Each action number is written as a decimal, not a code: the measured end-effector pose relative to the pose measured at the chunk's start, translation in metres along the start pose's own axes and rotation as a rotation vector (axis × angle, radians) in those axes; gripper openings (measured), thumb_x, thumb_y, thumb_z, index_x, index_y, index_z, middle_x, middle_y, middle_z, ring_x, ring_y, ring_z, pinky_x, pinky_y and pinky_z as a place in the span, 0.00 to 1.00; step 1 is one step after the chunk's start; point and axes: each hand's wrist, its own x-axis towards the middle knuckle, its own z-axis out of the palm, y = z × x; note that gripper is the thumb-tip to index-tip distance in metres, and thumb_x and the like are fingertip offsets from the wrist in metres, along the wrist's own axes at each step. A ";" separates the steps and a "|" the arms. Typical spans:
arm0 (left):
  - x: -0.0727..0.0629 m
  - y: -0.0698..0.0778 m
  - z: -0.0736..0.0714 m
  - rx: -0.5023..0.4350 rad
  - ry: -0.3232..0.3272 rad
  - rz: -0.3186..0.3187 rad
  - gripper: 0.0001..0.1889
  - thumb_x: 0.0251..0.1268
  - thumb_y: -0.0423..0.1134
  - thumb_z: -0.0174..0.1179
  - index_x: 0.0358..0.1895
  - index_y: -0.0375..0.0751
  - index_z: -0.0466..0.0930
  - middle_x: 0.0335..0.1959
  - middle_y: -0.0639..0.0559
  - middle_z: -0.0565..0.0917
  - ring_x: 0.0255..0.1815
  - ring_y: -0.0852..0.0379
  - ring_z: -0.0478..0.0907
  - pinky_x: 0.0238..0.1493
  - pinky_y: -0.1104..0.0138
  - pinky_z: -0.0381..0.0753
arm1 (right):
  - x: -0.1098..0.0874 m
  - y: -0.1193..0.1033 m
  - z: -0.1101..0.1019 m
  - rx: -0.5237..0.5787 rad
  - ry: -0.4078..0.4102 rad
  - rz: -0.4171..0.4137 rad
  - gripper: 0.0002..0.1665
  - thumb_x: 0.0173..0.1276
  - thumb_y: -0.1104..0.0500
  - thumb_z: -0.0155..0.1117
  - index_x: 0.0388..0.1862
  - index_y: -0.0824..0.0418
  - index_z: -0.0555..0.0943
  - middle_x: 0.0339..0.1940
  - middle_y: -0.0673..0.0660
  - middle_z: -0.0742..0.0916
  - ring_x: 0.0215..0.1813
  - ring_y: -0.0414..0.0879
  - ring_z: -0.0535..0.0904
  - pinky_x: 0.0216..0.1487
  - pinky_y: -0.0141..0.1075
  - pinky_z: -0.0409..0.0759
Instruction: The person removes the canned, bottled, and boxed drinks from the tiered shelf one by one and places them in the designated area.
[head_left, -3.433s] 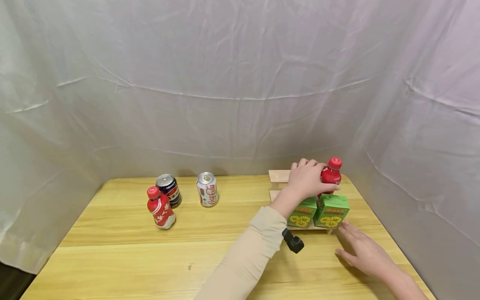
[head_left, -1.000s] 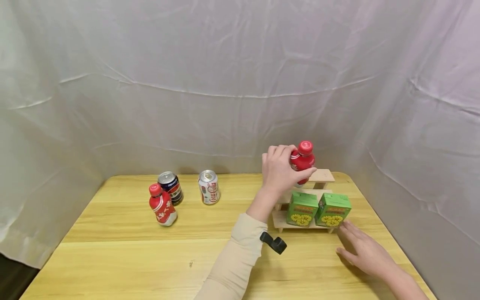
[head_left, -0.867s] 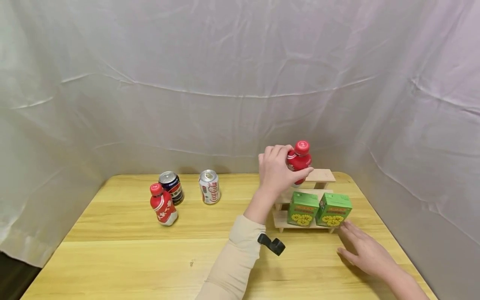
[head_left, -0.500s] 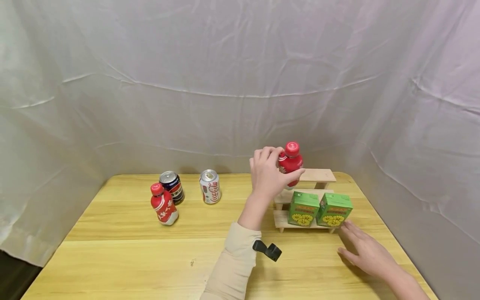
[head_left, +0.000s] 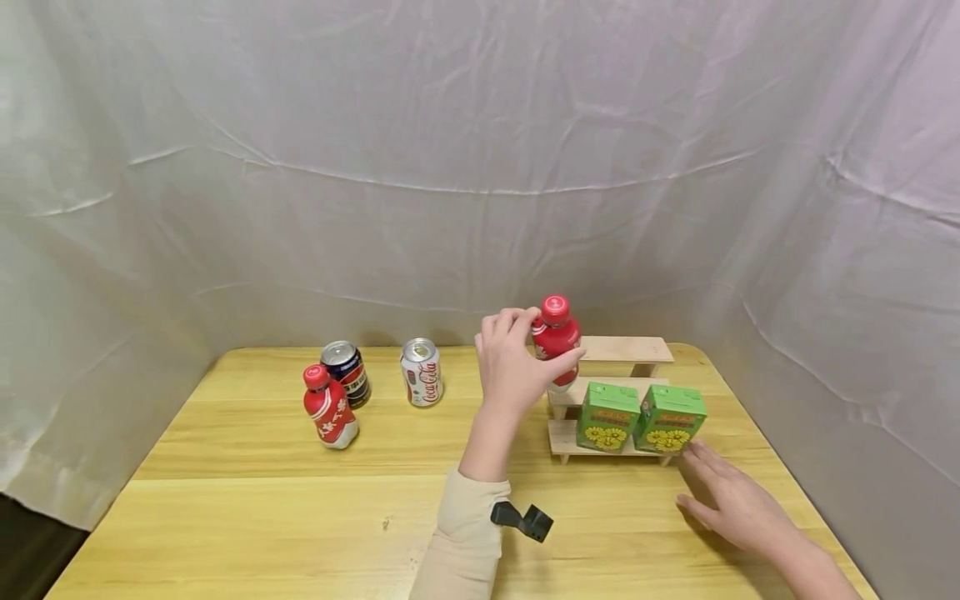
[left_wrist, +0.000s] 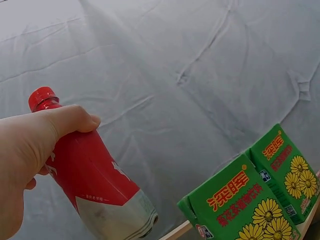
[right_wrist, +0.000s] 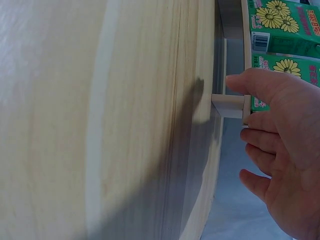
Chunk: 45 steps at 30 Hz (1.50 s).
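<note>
Gripping the red bottle (head_left: pixel 557 340) over the left end of the wooden rack (head_left: pixel 626 349), the left hand (head_left: pixel 516 360) should ideally hold it upright, clear of the rack's green cartons (head_left: pixel 609 418). The right hand (head_left: pixel 738 504) is relaxed and empty by the rack's right front corner. Left of it stand two cans (head_left: pixel 422 375) and another bottle (head_left: pixel 331 412).

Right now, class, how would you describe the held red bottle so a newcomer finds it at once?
On the wooden table, find the three-tier wooden stand toward the right. At its left end, the left hand grips a red-capped bottle, red above and pale at the base. Only it is held; the lookalike bottle stands on the left.
</note>
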 end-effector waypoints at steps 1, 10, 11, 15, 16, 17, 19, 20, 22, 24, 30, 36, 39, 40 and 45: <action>-0.002 -0.001 -0.002 -0.003 -0.002 -0.015 0.27 0.44 0.60 0.73 0.46 0.51 0.81 0.46 0.57 0.79 0.52 0.57 0.67 0.53 0.57 0.69 | 0.000 0.000 0.000 0.000 -0.001 0.001 0.42 0.59 0.47 0.71 0.63 0.73 0.73 0.67 0.75 0.72 0.66 0.69 0.70 0.62 0.60 0.70; -0.017 -0.016 -0.017 0.031 -0.003 -0.074 0.30 0.42 0.63 0.73 0.48 0.50 0.82 0.46 0.57 0.79 0.52 0.55 0.68 0.54 0.56 0.69 | -0.002 0.001 0.001 -0.005 0.016 -0.003 0.41 0.58 0.46 0.71 0.62 0.72 0.73 0.67 0.74 0.73 0.65 0.69 0.71 0.61 0.60 0.70; -0.018 -0.018 -0.019 0.033 -0.001 -0.075 0.31 0.41 0.63 0.74 0.48 0.50 0.82 0.46 0.57 0.79 0.52 0.55 0.68 0.54 0.56 0.69 | -0.002 0.002 0.001 -0.007 0.023 -0.005 0.41 0.58 0.46 0.72 0.62 0.72 0.74 0.67 0.74 0.73 0.65 0.69 0.71 0.61 0.59 0.70; -0.021 -0.029 -0.027 0.051 0.017 -0.064 0.31 0.41 0.62 0.74 0.48 0.49 0.82 0.45 0.56 0.79 0.50 0.54 0.68 0.52 0.55 0.70 | -0.002 0.002 0.002 -0.010 0.040 -0.013 0.42 0.57 0.47 0.72 0.62 0.72 0.74 0.66 0.74 0.73 0.65 0.69 0.72 0.60 0.59 0.71; -0.021 -0.031 -0.030 0.047 0.022 -0.063 0.31 0.41 0.62 0.74 0.48 0.48 0.83 0.45 0.56 0.79 0.50 0.54 0.68 0.51 0.55 0.71 | -0.001 0.002 0.002 -0.007 0.037 -0.012 0.42 0.57 0.47 0.72 0.62 0.72 0.74 0.66 0.74 0.73 0.65 0.69 0.71 0.60 0.60 0.71; -0.022 -0.034 -0.032 0.043 0.028 -0.061 0.31 0.40 0.61 0.75 0.48 0.48 0.83 0.45 0.56 0.80 0.50 0.53 0.68 0.51 0.55 0.71 | -0.001 0.002 0.002 -0.007 0.036 -0.012 0.42 0.57 0.47 0.72 0.62 0.72 0.73 0.66 0.75 0.73 0.65 0.69 0.71 0.60 0.60 0.71; -0.024 -0.040 -0.037 0.031 0.035 -0.062 0.30 0.41 0.60 0.75 0.48 0.47 0.83 0.45 0.55 0.80 0.50 0.53 0.68 0.51 0.53 0.71 | -0.001 0.002 0.001 -0.005 0.035 -0.013 0.42 0.57 0.47 0.72 0.62 0.72 0.73 0.66 0.75 0.73 0.65 0.69 0.71 0.60 0.60 0.71; -0.024 -0.042 -0.040 0.027 0.039 -0.061 0.30 0.41 0.59 0.76 0.47 0.47 0.83 0.45 0.55 0.80 0.51 0.53 0.68 0.52 0.52 0.71 | -0.001 0.002 0.002 -0.005 0.036 -0.014 0.41 0.57 0.47 0.72 0.62 0.72 0.73 0.66 0.75 0.73 0.65 0.69 0.71 0.60 0.60 0.71; -0.025 -0.048 -0.046 0.022 0.041 -0.058 0.29 0.41 0.58 0.76 0.47 0.47 0.83 0.46 0.54 0.80 0.52 0.52 0.68 0.53 0.50 0.70 | -0.001 0.002 0.002 -0.005 0.041 -0.017 0.41 0.57 0.47 0.73 0.62 0.72 0.74 0.66 0.75 0.74 0.65 0.69 0.72 0.59 0.60 0.71; -0.026 -0.054 -0.053 0.039 0.039 -0.051 0.29 0.41 0.58 0.76 0.48 0.47 0.83 0.46 0.54 0.80 0.54 0.51 0.68 0.56 0.48 0.68 | -0.001 0.002 0.002 -0.006 0.046 -0.020 0.41 0.57 0.47 0.73 0.62 0.72 0.74 0.66 0.74 0.74 0.64 0.69 0.72 0.59 0.59 0.71; -0.028 -0.072 -0.070 0.078 0.025 -0.052 0.29 0.42 0.58 0.75 0.48 0.46 0.84 0.46 0.52 0.81 0.57 0.49 0.67 0.60 0.48 0.65 | -0.001 0.002 0.002 -0.007 0.042 -0.020 0.41 0.57 0.47 0.72 0.62 0.72 0.73 0.66 0.74 0.73 0.64 0.69 0.71 0.59 0.60 0.70; -0.031 -0.088 -0.083 0.070 0.031 -0.091 0.28 0.41 0.57 0.76 0.47 0.46 0.85 0.46 0.52 0.81 0.56 0.49 0.67 0.58 0.49 0.66 | 0.000 0.002 0.002 -0.002 0.040 -0.018 0.42 0.58 0.46 0.72 0.63 0.72 0.73 0.67 0.74 0.73 0.65 0.69 0.71 0.60 0.60 0.69; -0.033 -0.094 -0.089 0.087 0.016 -0.120 0.31 0.41 0.57 0.76 0.50 0.46 0.85 0.49 0.51 0.82 0.57 0.49 0.66 0.56 0.49 0.68 | 0.000 0.003 0.003 -0.001 0.041 -0.018 0.42 0.58 0.47 0.72 0.63 0.73 0.73 0.66 0.75 0.73 0.65 0.69 0.71 0.59 0.60 0.69; -0.034 -0.096 -0.091 0.097 0.009 -0.130 0.31 0.41 0.58 0.76 0.51 0.46 0.85 0.49 0.50 0.82 0.57 0.49 0.66 0.56 0.49 0.68 | 0.000 0.003 0.003 -0.001 0.043 -0.020 0.42 0.58 0.47 0.72 0.63 0.73 0.73 0.66 0.75 0.73 0.64 0.69 0.71 0.59 0.60 0.69; -0.037 -0.108 -0.099 0.141 -0.045 -0.189 0.34 0.43 0.58 0.75 0.55 0.44 0.83 0.51 0.48 0.81 0.58 0.48 0.65 0.58 0.47 0.65 | 0.001 0.003 0.004 -0.002 0.039 -0.023 0.42 0.58 0.47 0.72 0.63 0.73 0.73 0.66 0.75 0.73 0.65 0.69 0.71 0.59 0.60 0.70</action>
